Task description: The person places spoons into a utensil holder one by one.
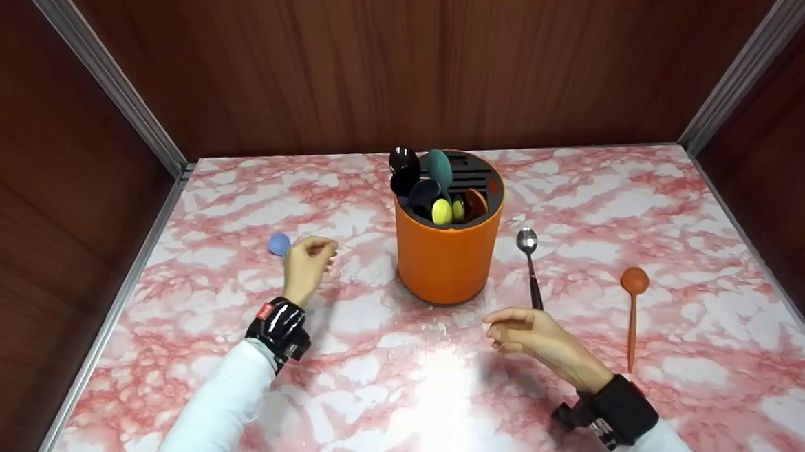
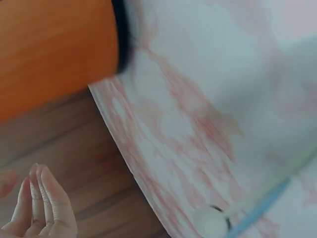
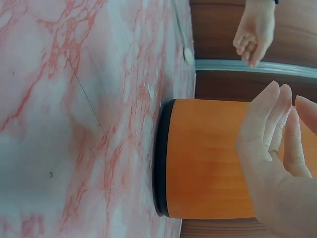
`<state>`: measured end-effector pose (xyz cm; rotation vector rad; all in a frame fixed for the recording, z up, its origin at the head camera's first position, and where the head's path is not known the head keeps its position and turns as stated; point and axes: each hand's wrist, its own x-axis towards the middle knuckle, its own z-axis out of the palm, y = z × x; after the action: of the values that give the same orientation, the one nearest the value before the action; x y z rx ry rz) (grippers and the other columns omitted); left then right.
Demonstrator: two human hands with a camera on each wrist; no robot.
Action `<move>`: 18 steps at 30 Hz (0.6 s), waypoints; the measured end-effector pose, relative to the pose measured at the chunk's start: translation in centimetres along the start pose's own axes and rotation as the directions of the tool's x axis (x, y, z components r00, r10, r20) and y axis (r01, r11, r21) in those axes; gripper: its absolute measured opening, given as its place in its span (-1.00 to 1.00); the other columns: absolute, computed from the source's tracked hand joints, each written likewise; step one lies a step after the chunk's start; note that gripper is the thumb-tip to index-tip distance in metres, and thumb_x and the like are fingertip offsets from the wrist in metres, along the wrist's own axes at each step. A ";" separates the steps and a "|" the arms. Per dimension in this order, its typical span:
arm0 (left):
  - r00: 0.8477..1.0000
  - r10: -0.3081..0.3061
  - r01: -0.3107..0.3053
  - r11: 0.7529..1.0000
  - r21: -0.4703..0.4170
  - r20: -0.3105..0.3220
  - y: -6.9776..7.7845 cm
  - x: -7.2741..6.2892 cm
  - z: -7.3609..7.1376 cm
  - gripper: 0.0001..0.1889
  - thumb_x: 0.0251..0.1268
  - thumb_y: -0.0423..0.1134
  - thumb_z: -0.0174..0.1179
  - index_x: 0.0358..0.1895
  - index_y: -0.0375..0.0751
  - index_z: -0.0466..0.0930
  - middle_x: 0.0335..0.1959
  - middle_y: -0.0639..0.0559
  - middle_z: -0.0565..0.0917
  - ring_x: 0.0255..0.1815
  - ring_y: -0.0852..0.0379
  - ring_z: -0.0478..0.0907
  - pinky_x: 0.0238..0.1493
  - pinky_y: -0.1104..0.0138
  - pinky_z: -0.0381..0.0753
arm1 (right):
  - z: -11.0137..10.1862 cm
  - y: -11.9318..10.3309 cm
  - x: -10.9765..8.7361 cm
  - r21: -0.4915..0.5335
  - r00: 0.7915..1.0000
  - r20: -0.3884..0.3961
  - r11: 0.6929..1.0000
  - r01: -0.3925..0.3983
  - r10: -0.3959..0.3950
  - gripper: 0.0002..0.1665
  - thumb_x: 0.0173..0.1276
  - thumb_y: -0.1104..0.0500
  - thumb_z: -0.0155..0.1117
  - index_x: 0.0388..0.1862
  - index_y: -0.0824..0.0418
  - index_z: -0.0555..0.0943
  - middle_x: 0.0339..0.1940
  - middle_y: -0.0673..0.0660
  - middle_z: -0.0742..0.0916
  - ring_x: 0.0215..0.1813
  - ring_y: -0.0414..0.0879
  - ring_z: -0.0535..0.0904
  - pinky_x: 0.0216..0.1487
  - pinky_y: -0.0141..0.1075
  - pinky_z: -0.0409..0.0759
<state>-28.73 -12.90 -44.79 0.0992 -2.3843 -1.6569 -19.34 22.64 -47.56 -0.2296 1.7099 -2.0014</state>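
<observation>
My left hand (image 1: 307,269) is held over the left part of the table, fingers loosely curled and nothing in them. Just beyond its knuckles shows the round head of a blue spoon (image 1: 279,243), whose handle is hidden behind the hand. My right hand (image 1: 533,335) is likewise bare, fingers bent toward the middle. Beside it lies a metal spoon (image 1: 527,241) with a dark handle, its lower end covered by the hand. Between the hands stands an orange cylindrical utensil holder (image 1: 445,266); black, teal, dark blue, yellow and orange utensils stick up from its slotted dark top.
An orange spoon (image 1: 634,282) lies to the right, its handle pointing toward me. The pink-and-white marbled table (image 1: 365,403) is bordered by wood-grain panels (image 1: 411,61) at the back and both sides, with metal strips at the corners.
</observation>
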 end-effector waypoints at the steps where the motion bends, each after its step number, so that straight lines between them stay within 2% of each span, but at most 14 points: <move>1: 1.000 -0.017 0.017 1.000 -0.001 -0.001 -0.2 0.1 -0.3 -0.81 0.30 -0.46 0.18 -0.15 -0.58 0.61 -0.34 -0.34 0.68 -0.55 0.20 0.58 -0.46 0.46 0.67 | 0.0 0.1 0.0 -0.003 1.000 0.002 1.000 0.005 -0.005 -0.73 0.41 0.32 0.19 0.05 0.35 0.60 -0.12 0.06 0.69 -0.11 -0.09 0.64 0.04 -0.24 0.65; 4: 0.997 -0.070 0.070 0.998 0.005 -0.007 -0.8 0.5 -1.0 -0.79 0.33 -0.44 0.16 -0.10 -0.59 0.59 -0.30 -0.36 0.66 -0.56 0.27 0.53 -0.47 0.53 0.63 | -0.1 0.2 0.0 -0.007 1.000 0.007 1.000 0.016 -0.016 -0.72 0.41 0.32 0.18 0.06 0.37 0.59 -0.11 0.06 0.69 -0.10 -0.08 0.63 0.04 -0.25 0.64; 6: 0.995 -0.101 0.101 0.995 0.021 -0.021 -1.2 0.6 -1.4 -0.78 0.33 -0.43 0.16 -0.08 -0.57 0.59 -0.30 -0.34 0.66 -0.55 0.25 0.54 -0.47 0.54 0.62 | -0.1 0.3 0.0 -0.009 1.000 0.005 1.000 0.016 -0.016 -0.74 0.41 0.32 0.17 0.05 0.33 0.61 -0.11 0.07 0.69 -0.10 -0.09 0.64 0.04 -0.24 0.64; 9: 0.991 -0.124 0.126 0.990 0.064 -0.039 -2.0 1.0 -1.9 -0.78 0.33 -0.41 0.18 -0.09 -0.56 0.60 -0.31 -0.31 0.68 -0.51 0.12 0.59 -0.45 0.48 0.65 | -0.2 0.3 -0.1 -0.015 1.000 -0.004 1.000 0.010 -0.011 -0.72 0.41 0.32 0.17 0.06 0.38 0.59 -0.12 0.08 0.69 -0.11 -0.10 0.63 0.04 -0.24 0.64; 12: 0.988 -0.147 0.151 0.984 0.095 -0.057 -2.6 1.2 -2.3 -0.77 0.31 -0.41 0.18 -0.10 -0.56 0.60 -0.32 -0.30 0.67 -0.46 0.03 0.61 -0.47 0.51 0.63 | -0.2 0.4 -0.1 -0.030 1.000 -0.014 1.000 0.007 -0.007 -0.68 0.41 0.32 0.18 0.08 0.45 0.56 -0.12 0.10 0.68 -0.11 -0.10 0.63 0.03 -0.26 0.65; 14: 0.984 -0.163 0.169 0.980 0.107 -0.069 -3.1 1.3 -2.6 -0.76 0.30 -0.41 0.18 -0.10 -0.57 0.60 -0.33 -0.30 0.67 -0.47 0.04 0.61 -0.53 0.55 0.59 | -0.2 0.4 -0.2 -0.043 1.000 -0.017 0.999 0.006 -0.007 -0.66 0.42 0.31 0.18 0.10 0.48 0.54 -0.11 0.11 0.68 -0.10 -0.09 0.63 0.03 -0.26 0.65; 18: 0.979 -0.180 0.192 0.973 0.130 -0.098 -3.9 1.6 -2.9 -0.76 0.27 -0.41 0.17 -0.11 -0.56 0.61 -0.38 -0.25 0.67 -0.57 0.21 0.54 -0.63 0.62 0.45 | -0.3 0.5 -0.4 -0.073 1.000 -0.030 0.997 0.004 -0.006 -0.65 0.42 0.28 0.19 0.10 0.47 0.54 -0.13 0.11 0.67 -0.09 -0.07 0.63 0.03 -0.26 0.64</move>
<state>-29.91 -17.30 -47.23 0.4222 -2.4882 -1.5255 -19.03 23.07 -48.01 -0.2300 1.8047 -1.9572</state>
